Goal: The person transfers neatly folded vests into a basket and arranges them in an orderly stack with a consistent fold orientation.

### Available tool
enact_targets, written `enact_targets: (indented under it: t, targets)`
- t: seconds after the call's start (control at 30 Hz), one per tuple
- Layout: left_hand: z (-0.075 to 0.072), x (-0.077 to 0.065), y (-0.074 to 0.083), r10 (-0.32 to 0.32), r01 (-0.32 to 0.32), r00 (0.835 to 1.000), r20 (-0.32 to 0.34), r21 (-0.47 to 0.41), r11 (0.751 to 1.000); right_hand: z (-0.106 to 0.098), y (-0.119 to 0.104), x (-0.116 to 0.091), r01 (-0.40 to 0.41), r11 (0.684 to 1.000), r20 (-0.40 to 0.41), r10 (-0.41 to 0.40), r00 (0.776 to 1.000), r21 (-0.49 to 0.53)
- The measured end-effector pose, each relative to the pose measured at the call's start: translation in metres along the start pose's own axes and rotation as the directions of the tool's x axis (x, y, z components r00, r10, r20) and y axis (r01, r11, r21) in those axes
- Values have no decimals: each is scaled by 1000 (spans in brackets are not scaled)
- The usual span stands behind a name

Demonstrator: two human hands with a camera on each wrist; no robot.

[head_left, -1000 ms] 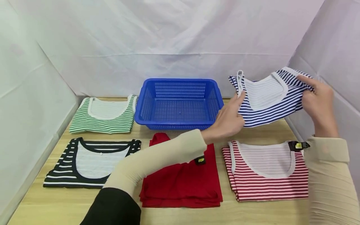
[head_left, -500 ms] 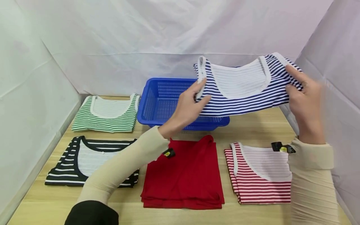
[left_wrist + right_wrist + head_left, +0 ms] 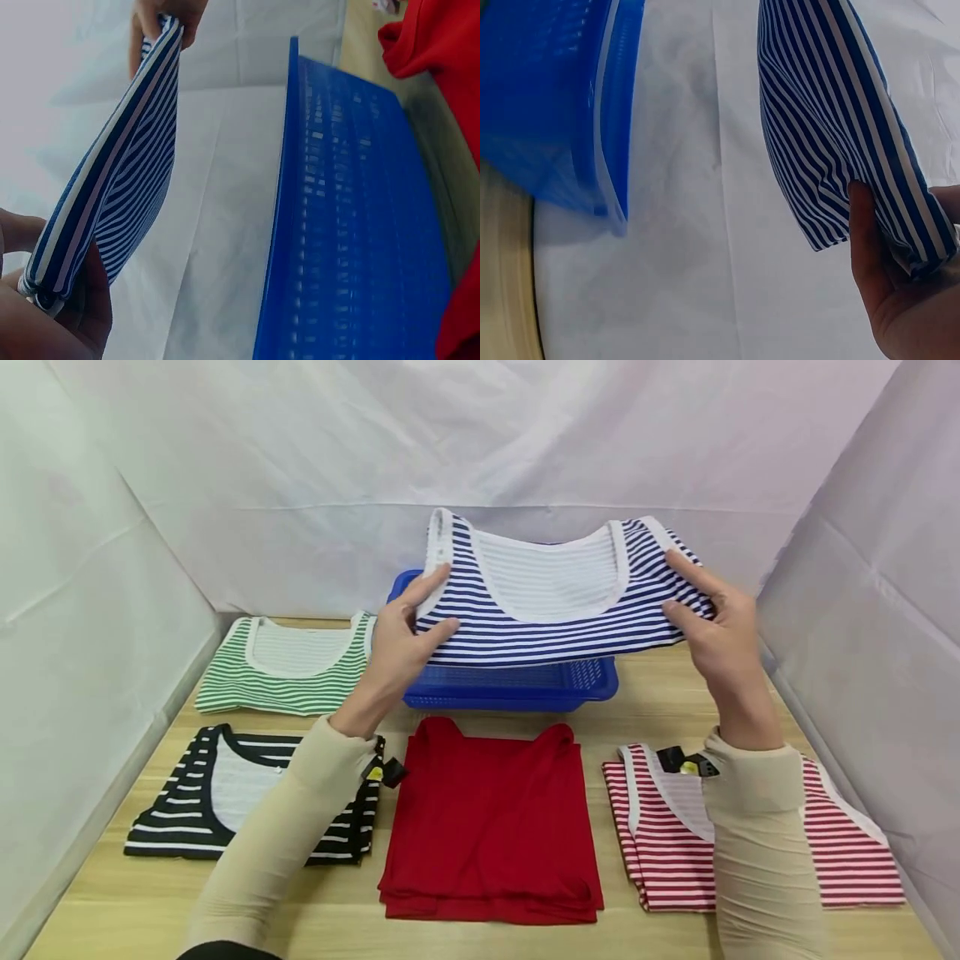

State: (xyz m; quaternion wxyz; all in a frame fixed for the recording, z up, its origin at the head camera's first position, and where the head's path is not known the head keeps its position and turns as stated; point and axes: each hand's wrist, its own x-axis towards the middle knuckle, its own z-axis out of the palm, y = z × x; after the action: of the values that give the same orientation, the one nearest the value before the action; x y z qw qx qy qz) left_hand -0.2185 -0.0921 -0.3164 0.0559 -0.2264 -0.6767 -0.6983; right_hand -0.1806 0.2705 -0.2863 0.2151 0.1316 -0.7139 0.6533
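Observation:
A folded blue-and-white striped tank top (image 3: 555,639) with white trim hangs level in the air, in front of and above the blue plastic basket (image 3: 510,697). My left hand (image 3: 393,647) pinches its left end between thumb and fingers; my right hand (image 3: 720,627) grips the right end the same way. In the left wrist view the tank top (image 3: 139,165) appears edge-on, its folded layers held together, apart from the basket (image 3: 352,210). The right wrist view shows the fingers under the tank top (image 3: 832,127). Much of the basket's inside is hidden behind the cloth.
Folded tops lie on the wooden table (image 3: 675,702): green-striped (image 3: 292,693) left of the basket, black-and-white (image 3: 172,814) nearer on the left, plain red (image 3: 491,818) in the middle, red-striped (image 3: 855,860) on the right, partly under my right arm. White cloth walls (image 3: 480,443) enclose the table.
Both hands have carried the blue-striped tank top leftward from the right side to over the basket. It was tilted and is now stretched more level. The other tops stay in place.

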Motion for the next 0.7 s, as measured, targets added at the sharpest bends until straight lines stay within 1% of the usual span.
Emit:
enact_targets:
  t: [0.07,0.13,0.27,0.37,0.5,0.6,0.7]
  targets:
    - [-8,-2,-2,-1,1,1000,-7,-14,1000,6,4,0,-14,1000,18,14,1000,20]
    - [-14,-2,-5,1,-1,1000,-11,-19,1000,11,8,-1,-28,999,19,27,999,32]
    - [-23,-4,-12,-13,13,1000,-25,2,1000,18,19,-4,-44,999,21,44,999,-31]
    - [-29,-6,-19,-25,26,999,-30,46,999,23,27,-5,-52,994,32,55,998,-95]
    - [-39,-7,-28,-64,66,998,-21,115,991,28,36,-6,-49,978,45,60,997,-203]
    - [-45,-7,-33,-109,110,994,-16,180,977,30,41,-5,-50,960,56,68,996,-276]
    - [-50,-6,-37,-143,141,990,-8,236,961,31,43,-4,-63,952,62,86,994,-301]
